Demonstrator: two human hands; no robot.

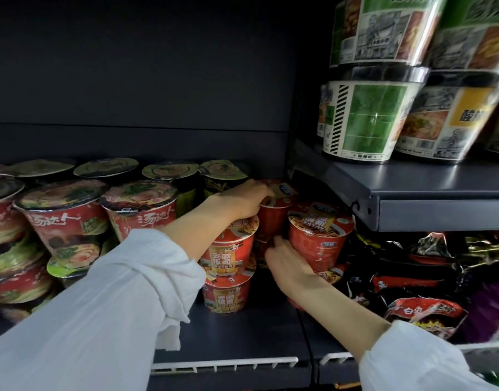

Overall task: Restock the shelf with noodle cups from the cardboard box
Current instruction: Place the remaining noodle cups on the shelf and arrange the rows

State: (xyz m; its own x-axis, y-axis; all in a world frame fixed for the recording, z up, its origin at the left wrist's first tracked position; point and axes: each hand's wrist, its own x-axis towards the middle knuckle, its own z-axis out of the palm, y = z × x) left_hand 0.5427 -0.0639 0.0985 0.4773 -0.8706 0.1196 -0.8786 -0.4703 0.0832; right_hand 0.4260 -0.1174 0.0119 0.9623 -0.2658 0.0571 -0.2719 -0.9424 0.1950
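Red noodle cups stand stacked on the dark shelf [242, 331]. My left hand [242, 198] grips the rim of a red cup [273, 218] set deep in the back, on top of another. My right hand [290, 266] presses against the side of a front red cup [319, 235], fingers reaching between the stacks. A two-high stack of red cups [228, 266] stands in front, under my left wrist. The cardboard box is out of view.
Red and green-lidded cups [141, 210] fill the shelf's left side. A higher shelf [429, 204] on the right carries green-and-white cups [367, 122]. Dark noodle packets [423, 280] lie below it. A white wire rail [223, 364] runs along the shelf's front edge.
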